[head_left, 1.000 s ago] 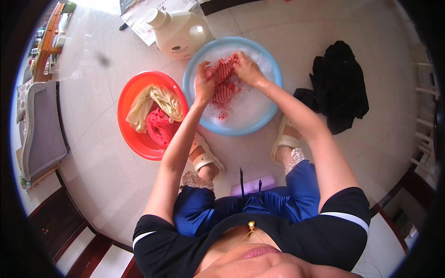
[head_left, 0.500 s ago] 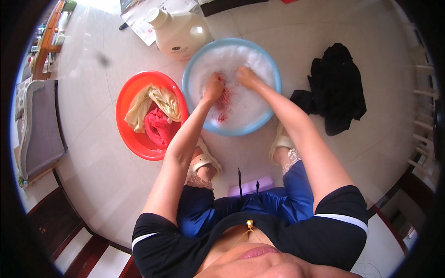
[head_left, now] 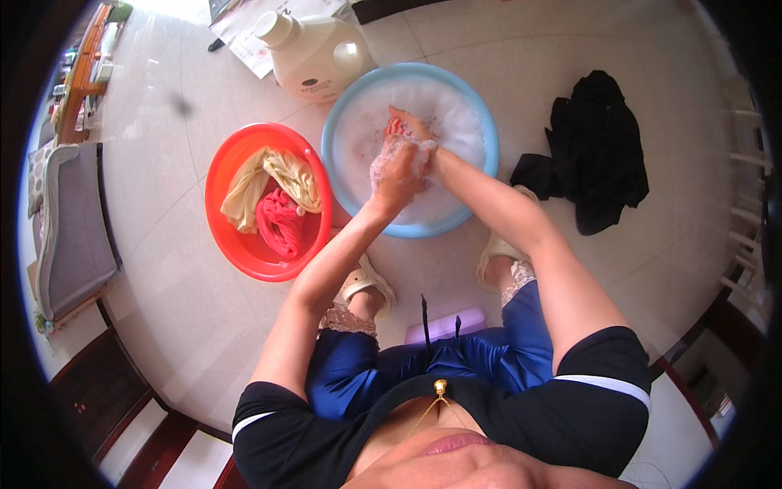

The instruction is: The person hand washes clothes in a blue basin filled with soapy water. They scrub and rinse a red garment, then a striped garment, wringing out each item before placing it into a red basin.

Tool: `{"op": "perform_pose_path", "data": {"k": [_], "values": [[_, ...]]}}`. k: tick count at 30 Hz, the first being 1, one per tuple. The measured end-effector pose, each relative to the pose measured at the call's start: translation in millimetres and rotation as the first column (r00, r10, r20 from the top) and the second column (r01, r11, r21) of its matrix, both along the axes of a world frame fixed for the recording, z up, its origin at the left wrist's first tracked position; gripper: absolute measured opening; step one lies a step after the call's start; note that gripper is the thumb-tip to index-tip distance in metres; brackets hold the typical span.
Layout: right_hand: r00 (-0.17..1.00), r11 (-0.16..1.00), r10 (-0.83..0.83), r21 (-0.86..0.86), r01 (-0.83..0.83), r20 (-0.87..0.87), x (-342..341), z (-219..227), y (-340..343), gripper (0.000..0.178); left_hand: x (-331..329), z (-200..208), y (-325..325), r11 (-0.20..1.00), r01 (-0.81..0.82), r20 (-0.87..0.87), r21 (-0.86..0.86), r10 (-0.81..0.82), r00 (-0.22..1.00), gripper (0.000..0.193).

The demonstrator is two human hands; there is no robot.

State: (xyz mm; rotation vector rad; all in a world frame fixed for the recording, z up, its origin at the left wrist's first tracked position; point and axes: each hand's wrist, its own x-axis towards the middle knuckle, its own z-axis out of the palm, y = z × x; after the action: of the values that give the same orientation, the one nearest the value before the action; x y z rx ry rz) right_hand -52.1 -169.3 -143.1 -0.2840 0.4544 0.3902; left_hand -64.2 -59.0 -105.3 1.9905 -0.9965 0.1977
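A light-blue basin [head_left: 329, 163] full of white suds stands on the floor before me. Over it my two hands are pressed together around a red-and-white cloth [head_left: 397, 127], of which only a small part shows. My left hand [head_left: 397, 169], coated in foam, is closed and lies nearer to me. My right hand [head_left: 417, 130] is closed against it from the far side, its fingers partly covered by the left. How much cloth lies in the foam is hidden.
Left of the basin, a red basin [head_left: 218, 236] holds a cream garment [head_left: 244, 191] and a pinkish-red one [head_left: 279, 224]. A cream detergent bottle [head_left: 314, 61] stands behind. Black clothing [head_left: 599, 155] lies on the floor at right. A purple stool [head_left: 446, 326] is beneath me.
Both hands have come up out of the suds and together, from apart to touching. The red cloth, spread in the foam before, is now gathered between them.
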Motion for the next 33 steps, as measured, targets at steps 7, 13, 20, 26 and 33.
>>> {"op": "perform_pose_path", "data": {"k": [7, 13, 20, 26, 33], "values": [[0.995, 0.999, -0.007, -0.05, 0.002, -0.1, -6, -17, 16, 0.036, 14, -15, 11, 0.982, 0.007, 0.051, 0.186, -0.017, 0.999, 0.017], [0.987, 0.996, -0.084, -0.041, 0.08, -0.134, -14, -28, 16, 0.028, 18, -7, 1, 0.971, 0.009, -0.093, 0.24, 0.013, 0.996, 0.023], [0.988, 0.901, -0.066, -0.433, -0.002, -0.143, -8, -34, 4, 0.028, 53, -17, -3, 0.972, -0.079, -0.584, 0.222, 0.197, 0.788, 0.028], [0.998, -0.358, 0.029, -0.931, 0.066, 0.06, -19, -76, -19, 0.023, 56, -54, 19, 0.92, -0.2, -0.171, 0.337, 0.268, 0.948, 0.027], [0.92, -0.682, 0.383, -0.697, 0.223, -0.08, -45, -102, 0, 0.036, 41, -98, 18, 0.802, 0.137, -0.305, 0.582, 0.059, 0.95, 0.028]]}}
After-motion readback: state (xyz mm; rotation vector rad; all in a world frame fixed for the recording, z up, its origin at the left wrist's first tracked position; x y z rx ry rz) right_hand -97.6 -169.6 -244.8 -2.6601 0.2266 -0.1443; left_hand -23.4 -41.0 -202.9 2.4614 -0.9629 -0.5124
